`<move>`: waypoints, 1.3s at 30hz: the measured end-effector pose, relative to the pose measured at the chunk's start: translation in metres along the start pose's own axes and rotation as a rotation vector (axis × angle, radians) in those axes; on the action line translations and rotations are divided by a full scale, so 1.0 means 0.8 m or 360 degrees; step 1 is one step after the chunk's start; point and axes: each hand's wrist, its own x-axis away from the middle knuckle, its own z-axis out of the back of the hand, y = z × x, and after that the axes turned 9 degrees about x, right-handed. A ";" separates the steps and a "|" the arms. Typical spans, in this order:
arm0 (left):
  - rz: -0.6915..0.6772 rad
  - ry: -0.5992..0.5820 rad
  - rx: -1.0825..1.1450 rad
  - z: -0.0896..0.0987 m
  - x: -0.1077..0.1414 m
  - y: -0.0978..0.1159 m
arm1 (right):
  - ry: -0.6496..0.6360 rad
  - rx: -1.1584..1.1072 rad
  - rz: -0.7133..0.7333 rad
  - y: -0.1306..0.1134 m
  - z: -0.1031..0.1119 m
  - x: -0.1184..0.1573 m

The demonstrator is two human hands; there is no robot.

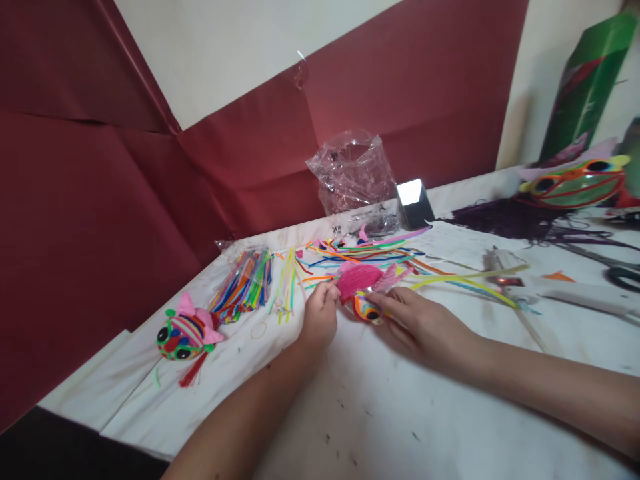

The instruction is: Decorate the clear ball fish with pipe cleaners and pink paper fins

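Note:
Between my two hands is a small craft animal head, with a bright pink top, a pink ear-like flap, and a round black eye ringed in orange and yellow. My left hand pinches its left edge, thumb and fingers closed. On the other side my right hand grips it, with the index finger stretched along the eye and the other fingers curled below. Part of the head is hidden behind the fingers. Just beyond lie loose coloured pipe cleaners, some yellow ones reaching out to the right.
A finished-looking craft head sits at the left, near bundled pipe cleaners. Behind stand a crumpled clear bag and a phone. To the right are a glue gun, scissors, dark purple threads and another craft head.

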 end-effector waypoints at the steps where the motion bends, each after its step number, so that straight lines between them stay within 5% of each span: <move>1: 0.0000 0.0003 -0.0013 0.001 -0.001 0.002 | 0.0003 -0.0005 -0.0004 0.000 0.000 0.000; 39: -0.0147 0.0225 -0.0429 0.016 -0.006 0.016 | -0.0140 -0.0035 -0.0015 0.006 0.000 -0.008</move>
